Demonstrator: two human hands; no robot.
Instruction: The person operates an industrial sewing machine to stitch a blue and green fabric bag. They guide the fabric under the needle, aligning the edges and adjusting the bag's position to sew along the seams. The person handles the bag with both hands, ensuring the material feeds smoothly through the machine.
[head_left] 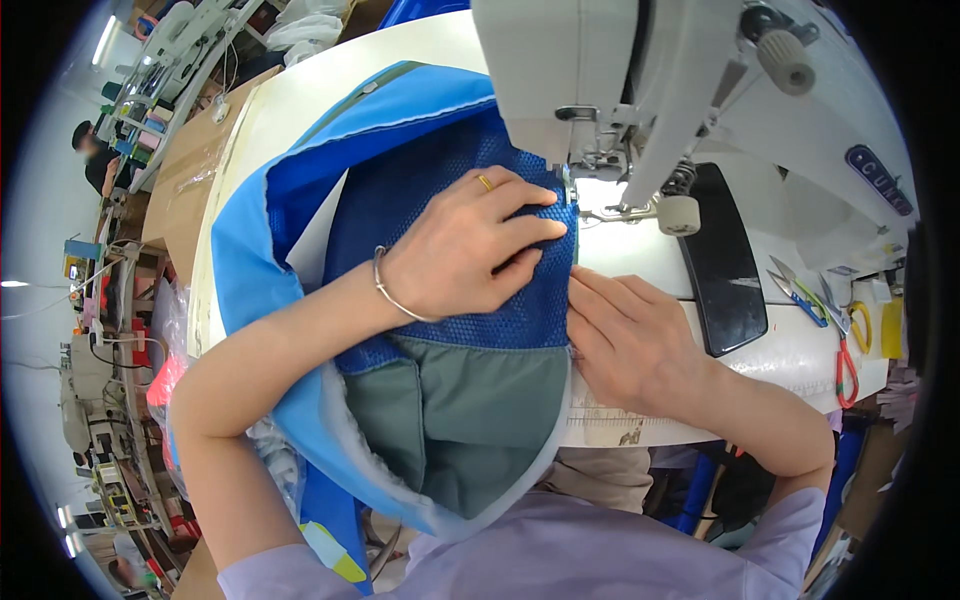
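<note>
A bag-like piece of sewn fabric spreads over the table, with a light blue outer panel [238, 245], dark blue mesh [375, 190] and a grey-green panel [490, 415]. My left hand [470, 245] lies on the mesh, fingers apart and tips near its right edge. That edge runs beside the needle area [572, 185] of a white sewing machine [550, 60]. Lower down, my right hand [640, 345] has its fingers together on the same edge; its thumb is hidden. White fuzzy padding [345, 425] shows along the lower left rim.
A black rounded plate [728, 265] lies right of the needle. Beyond it are blue-handled snips [805, 300] and red-handled scissors [846, 370]. Cardboard [185, 185] borders the table's left side. Another person [100, 165] is far off at the left, near other machines.
</note>
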